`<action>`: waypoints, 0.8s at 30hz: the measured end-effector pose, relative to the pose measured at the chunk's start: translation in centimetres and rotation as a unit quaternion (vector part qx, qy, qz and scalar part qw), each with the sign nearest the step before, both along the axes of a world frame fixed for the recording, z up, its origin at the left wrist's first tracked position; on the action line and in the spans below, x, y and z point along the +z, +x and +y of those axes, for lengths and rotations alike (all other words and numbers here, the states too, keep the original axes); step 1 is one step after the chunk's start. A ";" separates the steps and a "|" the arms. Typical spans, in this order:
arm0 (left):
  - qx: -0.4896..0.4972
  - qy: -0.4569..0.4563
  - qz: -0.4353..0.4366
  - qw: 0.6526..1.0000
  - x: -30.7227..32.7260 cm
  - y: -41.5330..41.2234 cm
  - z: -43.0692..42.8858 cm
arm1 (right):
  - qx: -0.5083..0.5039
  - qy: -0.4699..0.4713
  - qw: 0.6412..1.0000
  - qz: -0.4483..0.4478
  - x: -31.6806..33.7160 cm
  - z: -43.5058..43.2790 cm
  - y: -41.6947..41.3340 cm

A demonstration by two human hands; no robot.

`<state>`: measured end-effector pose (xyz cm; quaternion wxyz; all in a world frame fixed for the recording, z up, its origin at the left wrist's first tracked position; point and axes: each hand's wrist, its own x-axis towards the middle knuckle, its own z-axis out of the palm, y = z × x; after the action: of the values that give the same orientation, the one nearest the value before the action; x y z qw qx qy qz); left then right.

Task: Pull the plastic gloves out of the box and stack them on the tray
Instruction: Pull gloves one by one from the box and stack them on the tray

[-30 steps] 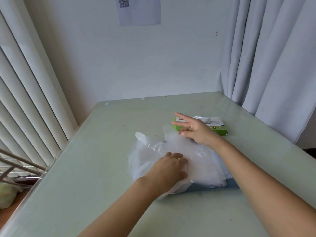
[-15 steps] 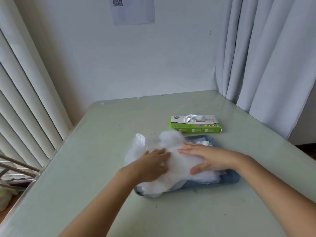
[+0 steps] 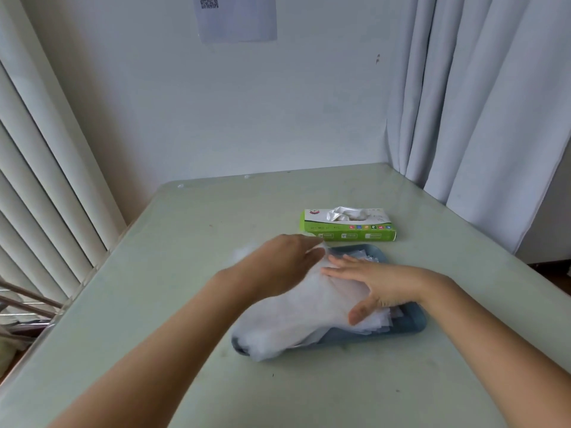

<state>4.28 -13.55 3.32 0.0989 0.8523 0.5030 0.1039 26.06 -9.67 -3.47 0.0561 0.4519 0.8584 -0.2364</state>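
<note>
Pale green tabletop [image 3: 309,390] running back to a white wall, with vertical blinds [image 3: 46,180] close along the left edge and a grey curtain [image 3: 479,103] hanging at the far right corner. Printed sheet [image 3: 238,17] pinned high on the wall. Bare surface all round the work: wide in front, narrower toward the blinds, open behind the box up to the wall.

Green and white box [image 3: 347,231] lying flat just behind the tray, apart from it, a crumpled clear glove [image 3: 346,214] poking out of its top slot. Blue-grey tray [image 3: 411,325] near mid-table, mostly buried; only its right end, far rim and near-left corner showing.

Plastic gloves [image 3: 296,319] heaped on the tray as a thin, milky, see-through pile (sheets overlapping, edges uneven), spilling past the near-left corner onto the tabletop, with loose square ends fanned at the right.

Left hand [image 3: 287,261] palm down at the pile's far-left end, motion-blurred, fingers stretched out roughly straight across the plastic, gripping nothing visible. Right hand [image 3: 377,282] flat on top of the heap toward the right, fingers straight and together, pointing left, thumb spread toward the near edge, pressing rather than holding. Fingertips of the two hands nearly meeting over the pile.
</note>
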 end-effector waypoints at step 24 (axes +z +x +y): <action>0.039 -0.029 -0.017 0.999 -1.3 3.2 9.4 | -0.299 0.169 0.931 0.124 3.6 12.0 0.0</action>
<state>7.52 -4.12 2.05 0.1279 0.8271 0.5368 0.1071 26.10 2.37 0.14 -0.2013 0.6574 0.7109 -0.1482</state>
